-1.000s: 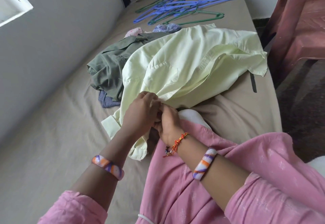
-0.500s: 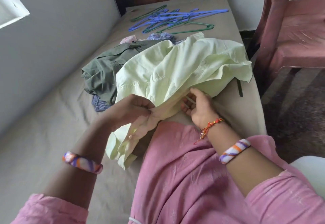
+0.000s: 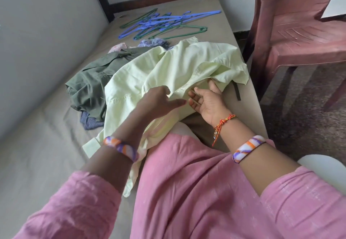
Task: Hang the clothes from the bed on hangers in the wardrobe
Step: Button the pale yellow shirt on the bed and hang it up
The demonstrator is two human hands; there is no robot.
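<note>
You're at the sorting-out stage: the pale green shirt [image 3: 174,70] is spread rumpled across the middle of the bed [image 3: 37,154], its far hem reaching the bed's right edge, one cuff trailing toward the near edge by your lap. It isn't on a hanger yet.

Left hand [image 3: 159,102]: back toward the camera, lying on the shirt's front, fingers loosely bent. Whether it pinches cloth underneath, you can't tell from here.

Right hand [image 3: 206,100]: palm up, fingers relaxed and spread, slipped just under a fold of the shirt near the right edge. Touching cloth, not gripping it.

The two hands sit close together, nearly meeting at the fold.

Behind the shirt, toward the wall-side edge: an olive green garment [image 3: 89,87], bunched, with a striped blue piece [image 3: 89,120] poking out beneath it. Other small patterned bits lie just beyond.

Hangers [image 3: 161,25], blue and green, lie tangled near the far end of the bed, well apart from your hands. A plastic chair [image 3: 299,32] stands off the right edge.

Likely next: find the collar and shoulders, straighten the shirt, then reach to the far end for one hanger. The tangle may need working loose. No wardrobe in view.
</note>
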